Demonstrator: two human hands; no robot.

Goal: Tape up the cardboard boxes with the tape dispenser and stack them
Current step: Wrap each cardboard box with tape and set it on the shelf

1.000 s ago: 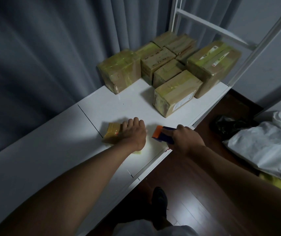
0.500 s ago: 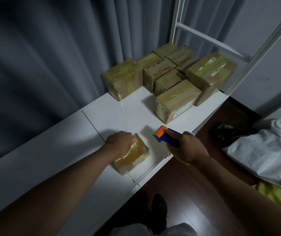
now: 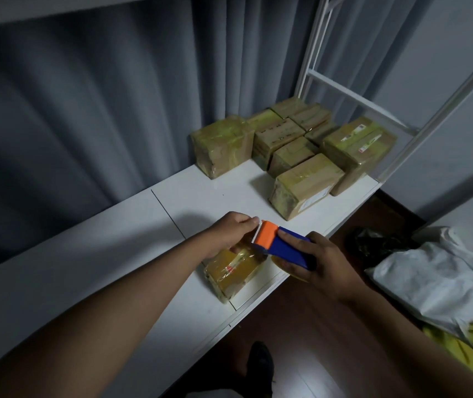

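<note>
Right hand (image 3: 325, 262) grips the tape dispenser (image 3: 279, 245); left hand (image 3: 231, 235) pinches its tape end above the small box (image 3: 234, 272) lying just below.

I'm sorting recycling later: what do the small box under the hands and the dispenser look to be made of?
Small box: looks like brown cardboard wrapped in glossy clear tape; it glints and wrinkles. Tape dispenser: probably moulded plastic, with a matte blue body and orange head. Its toothed edge is too small to tell the material.

Small taped box (image 3: 234, 272) below orange-blue tape dispenser (image 3: 281, 246); taped boxes (image 3: 292, 145) behind.
</note>
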